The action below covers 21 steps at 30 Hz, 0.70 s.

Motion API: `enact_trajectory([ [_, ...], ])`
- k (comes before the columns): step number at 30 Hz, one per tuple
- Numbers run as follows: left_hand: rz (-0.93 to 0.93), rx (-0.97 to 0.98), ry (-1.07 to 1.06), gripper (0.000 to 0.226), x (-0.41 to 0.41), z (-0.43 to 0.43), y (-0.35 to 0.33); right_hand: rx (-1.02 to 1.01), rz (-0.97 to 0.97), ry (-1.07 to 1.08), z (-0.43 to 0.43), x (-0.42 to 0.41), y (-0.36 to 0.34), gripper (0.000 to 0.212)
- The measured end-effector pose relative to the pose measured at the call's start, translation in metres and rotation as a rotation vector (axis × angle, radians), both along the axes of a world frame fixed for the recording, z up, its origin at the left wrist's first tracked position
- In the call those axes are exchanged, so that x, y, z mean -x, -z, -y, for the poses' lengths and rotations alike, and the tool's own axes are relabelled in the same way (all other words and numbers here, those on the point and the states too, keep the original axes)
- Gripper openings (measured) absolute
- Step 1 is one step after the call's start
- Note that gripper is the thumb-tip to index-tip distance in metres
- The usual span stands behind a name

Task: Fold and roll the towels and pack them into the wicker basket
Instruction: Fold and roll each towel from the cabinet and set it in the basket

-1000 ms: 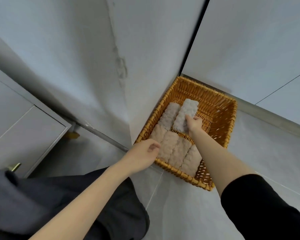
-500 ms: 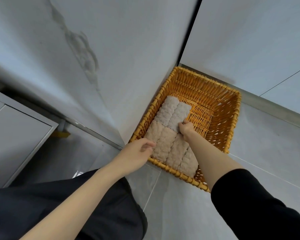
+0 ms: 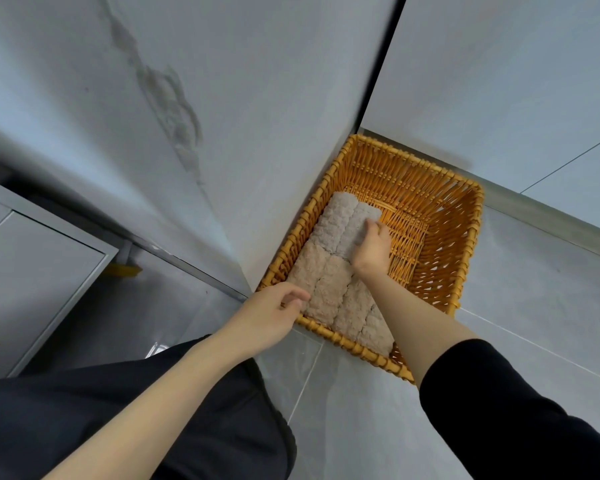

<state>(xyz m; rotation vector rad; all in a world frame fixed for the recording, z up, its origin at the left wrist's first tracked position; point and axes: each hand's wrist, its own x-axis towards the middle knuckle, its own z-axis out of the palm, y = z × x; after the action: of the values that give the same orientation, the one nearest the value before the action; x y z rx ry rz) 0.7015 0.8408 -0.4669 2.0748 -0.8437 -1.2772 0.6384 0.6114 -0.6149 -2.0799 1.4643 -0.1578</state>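
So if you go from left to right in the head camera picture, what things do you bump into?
grey cabinet door → left hand → rolled towels → right hand → far-right basket rim

A home interior: grey tiled floor (image 3: 361,427), pale wall (image 3: 257,98), and a grey cabinet door (image 3: 32,271).

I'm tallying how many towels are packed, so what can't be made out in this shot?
Head view only:
- Right forearm crosses the near row of rolled towels, so the count there is uncertain.
- Right hand covers part of the far right roll; its grip is not visible.
- Wicker basket: its near right corner is behind the black sleeve.
- Left hand covers the rim's near left corner.
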Motion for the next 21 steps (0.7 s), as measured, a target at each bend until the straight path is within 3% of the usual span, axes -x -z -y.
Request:
enact_trajectory([
  [4, -0.003, 0.02, -0.022, 0.022, -0.003, 0.002, 0.001, -0.051, -0.028, -0.171, -0.007, 0.001, 0.006, 0.053],
  [8, -0.001, 0.022, -0.037, 0.023, -0.004, 0.004, -0.001, -0.169, -0.149, -0.253, 0.002, 0.002, 0.003, 0.056],
  [12, 0.001, 0.036, -0.035, 0.025, -0.003, 0.002, -0.008, -0.09, -0.202, -0.287, 0.002, 0.001, -0.016, 0.053],
  [16, 0.008, 0.042, -0.051, 0.027, -0.004, -0.003, -0.02, 0.007, -0.017, -0.304, -0.02, 0.002, -0.046, 0.041],
  [21, 0.031, 0.094, -0.095, 0.027, -0.006, -0.01, -0.043, -0.091, 0.181, -0.389, -0.058, 0.018, -0.095, 0.033],
])
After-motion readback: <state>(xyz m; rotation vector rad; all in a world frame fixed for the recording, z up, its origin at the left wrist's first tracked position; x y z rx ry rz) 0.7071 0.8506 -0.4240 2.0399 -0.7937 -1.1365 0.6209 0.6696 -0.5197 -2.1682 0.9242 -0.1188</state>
